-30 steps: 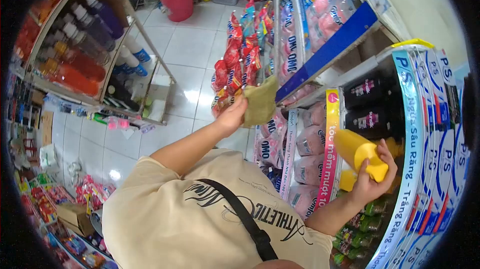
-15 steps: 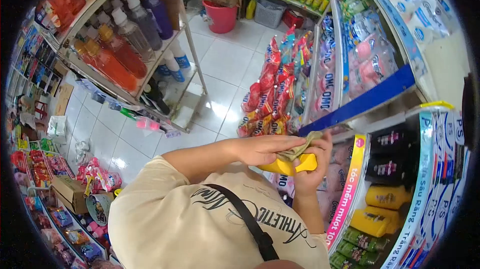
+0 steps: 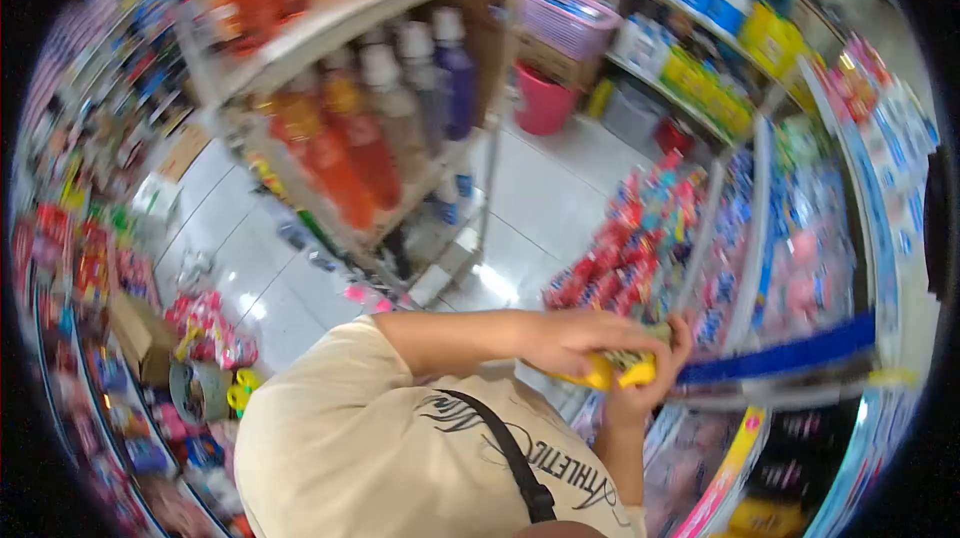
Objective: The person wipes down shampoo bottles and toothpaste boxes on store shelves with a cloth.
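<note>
Both of my hands meet in front of my chest around a yellow bottle (image 3: 637, 370), which is partly hidden by my fingers. My left hand (image 3: 585, 340) lies over the top of it, fingers closed on a folded olive-grey cloth (image 3: 655, 336) pressed to the bottle. From below and the right, my right hand (image 3: 645, 393) grips the bottle, its fingers curled up beside the cloth. Motion blur softens the detail, and the bottle's label cannot be read.
A shelf rack with orange and purple bottles (image 3: 455, 88) stands ahead left. Red packets (image 3: 620, 258) are piled on the tiled floor (image 3: 530, 208) near a pink bucket (image 3: 543, 98). A blue-edged shelf (image 3: 780, 350) with packaged goods is close on my right.
The view has swung, so the shelves appear shifted right and down. My hands, still together on the bottle and cloth, now appear further right and lower, with the left hand further over the cloth.
</note>
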A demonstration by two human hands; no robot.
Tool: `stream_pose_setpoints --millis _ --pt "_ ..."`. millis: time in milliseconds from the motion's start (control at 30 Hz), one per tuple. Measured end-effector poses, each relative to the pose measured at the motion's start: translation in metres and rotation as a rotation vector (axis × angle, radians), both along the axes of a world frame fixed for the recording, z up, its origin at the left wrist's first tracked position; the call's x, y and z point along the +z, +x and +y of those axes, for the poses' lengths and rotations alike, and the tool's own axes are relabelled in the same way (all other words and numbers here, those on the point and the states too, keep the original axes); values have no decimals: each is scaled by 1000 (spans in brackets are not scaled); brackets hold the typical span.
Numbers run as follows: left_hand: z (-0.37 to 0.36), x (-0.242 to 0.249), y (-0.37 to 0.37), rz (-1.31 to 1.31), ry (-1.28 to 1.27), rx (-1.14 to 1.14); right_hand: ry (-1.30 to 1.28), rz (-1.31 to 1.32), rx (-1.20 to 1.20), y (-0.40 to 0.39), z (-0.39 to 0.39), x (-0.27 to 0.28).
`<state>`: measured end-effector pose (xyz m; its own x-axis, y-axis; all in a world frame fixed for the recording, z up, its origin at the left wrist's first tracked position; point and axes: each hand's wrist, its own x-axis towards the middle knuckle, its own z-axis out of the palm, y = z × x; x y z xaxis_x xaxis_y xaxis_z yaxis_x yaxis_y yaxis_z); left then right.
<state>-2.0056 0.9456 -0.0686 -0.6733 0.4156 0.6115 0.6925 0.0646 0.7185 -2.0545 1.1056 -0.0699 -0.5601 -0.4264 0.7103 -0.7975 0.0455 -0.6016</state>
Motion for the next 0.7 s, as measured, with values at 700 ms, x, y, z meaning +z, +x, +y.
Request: stream_pose_setpoints --millis 700 --pt "3 -98 56 -747 1064 832 -61 210 690 -28 -58 39"
